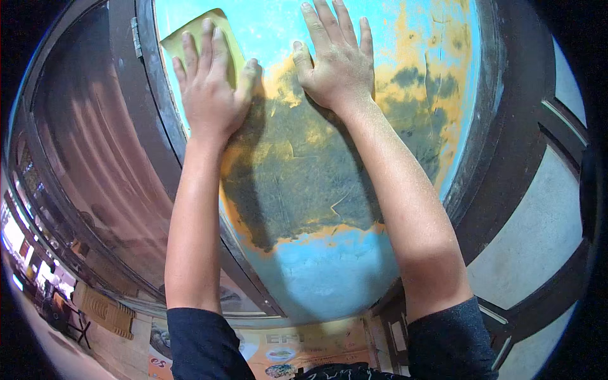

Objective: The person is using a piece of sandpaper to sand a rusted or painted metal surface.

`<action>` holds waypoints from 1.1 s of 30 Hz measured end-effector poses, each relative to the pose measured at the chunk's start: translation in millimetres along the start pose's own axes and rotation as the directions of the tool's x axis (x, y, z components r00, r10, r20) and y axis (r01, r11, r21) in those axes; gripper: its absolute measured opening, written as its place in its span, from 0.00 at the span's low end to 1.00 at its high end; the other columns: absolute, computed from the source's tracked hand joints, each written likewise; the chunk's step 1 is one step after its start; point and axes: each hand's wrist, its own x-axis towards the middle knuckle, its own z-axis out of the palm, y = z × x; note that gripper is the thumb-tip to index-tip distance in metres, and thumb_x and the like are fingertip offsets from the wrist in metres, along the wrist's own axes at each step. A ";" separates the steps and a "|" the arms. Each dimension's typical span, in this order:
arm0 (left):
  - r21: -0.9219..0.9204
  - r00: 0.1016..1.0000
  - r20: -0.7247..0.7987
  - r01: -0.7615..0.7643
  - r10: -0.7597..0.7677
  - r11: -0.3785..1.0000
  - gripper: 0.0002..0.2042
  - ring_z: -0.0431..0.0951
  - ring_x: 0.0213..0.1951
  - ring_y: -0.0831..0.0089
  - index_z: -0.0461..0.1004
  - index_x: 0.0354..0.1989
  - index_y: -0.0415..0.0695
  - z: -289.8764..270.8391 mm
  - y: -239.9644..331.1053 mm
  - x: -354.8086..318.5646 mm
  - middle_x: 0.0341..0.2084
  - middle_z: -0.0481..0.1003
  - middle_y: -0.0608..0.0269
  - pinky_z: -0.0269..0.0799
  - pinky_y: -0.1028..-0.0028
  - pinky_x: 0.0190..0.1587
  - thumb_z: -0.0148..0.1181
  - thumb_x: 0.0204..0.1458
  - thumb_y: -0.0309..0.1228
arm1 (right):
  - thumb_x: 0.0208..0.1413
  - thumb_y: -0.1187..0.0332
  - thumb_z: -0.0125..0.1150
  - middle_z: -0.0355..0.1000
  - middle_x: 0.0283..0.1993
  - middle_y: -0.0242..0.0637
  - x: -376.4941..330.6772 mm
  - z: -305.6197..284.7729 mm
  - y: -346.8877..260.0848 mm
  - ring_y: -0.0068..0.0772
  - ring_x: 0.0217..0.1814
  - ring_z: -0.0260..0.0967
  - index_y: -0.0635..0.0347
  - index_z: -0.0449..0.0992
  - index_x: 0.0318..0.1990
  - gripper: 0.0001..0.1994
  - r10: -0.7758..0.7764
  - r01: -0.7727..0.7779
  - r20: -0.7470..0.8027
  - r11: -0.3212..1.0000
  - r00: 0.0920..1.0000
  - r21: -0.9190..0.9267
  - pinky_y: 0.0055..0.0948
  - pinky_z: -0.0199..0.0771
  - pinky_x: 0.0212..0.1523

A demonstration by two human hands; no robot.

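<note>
left hand (209, 88): flat, fingers spread, pressing a yellow sheet (193, 39) against the blue panel (329, 272)
right hand (335, 60): open, palm flat on the worn yellow-dark patch (304, 177), holding nothing
sheet: upper left of panel, beside the dark frame (149, 88)

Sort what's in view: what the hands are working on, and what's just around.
In hand:
left hand pressing a yellow sanding sheet
right hand flat on the blue painted panel, worn to yellow and dark patches

Just around:
dark door frame
glass pane
grey wall
</note>
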 end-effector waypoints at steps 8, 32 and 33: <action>-0.071 0.985 0.072 -0.152 0.157 0.986 0.35 0.52 0.77 0.55 0.68 0.69 0.43 3.9 19.8 -4.9 0.75 0.59 0.66 0.45 0.46 0.75 0.59 0.59 0.54 | 0.68 0.52 0.43 0.43 0.84 0.38 -1.1 -3.1 1.3 0.41 0.86 0.36 0.55 0.53 0.78 0.34 0.022 -0.021 0.060 0.999 0.998 -0.027 0.51 0.30 0.83; 0.051 0.991 -0.007 0.132 -0.132 0.990 0.39 0.47 0.78 0.47 0.62 0.72 0.36 4.0 5.9 0.6 0.77 0.53 0.52 0.40 0.43 0.76 0.55 0.61 0.56 | 0.67 0.53 0.43 0.44 0.83 0.40 -1.6 10.2 10.1 0.43 0.86 0.36 0.56 0.54 0.77 0.34 -0.015 0.015 -0.014 0.999 1.000 -0.029 0.52 0.31 0.82; 0.053 0.987 -0.018 0.161 -0.160 0.986 0.40 0.46 0.78 0.45 0.61 0.72 0.35 8.3 6.8 3.8 0.77 0.53 0.49 0.39 0.43 0.76 0.55 0.61 0.55 | 0.67 0.53 0.44 0.44 0.83 0.40 -2.1 17.5 14.9 0.43 0.86 0.36 0.56 0.54 0.77 0.34 -0.044 0.041 -0.075 0.998 0.996 -0.044 0.52 0.31 0.82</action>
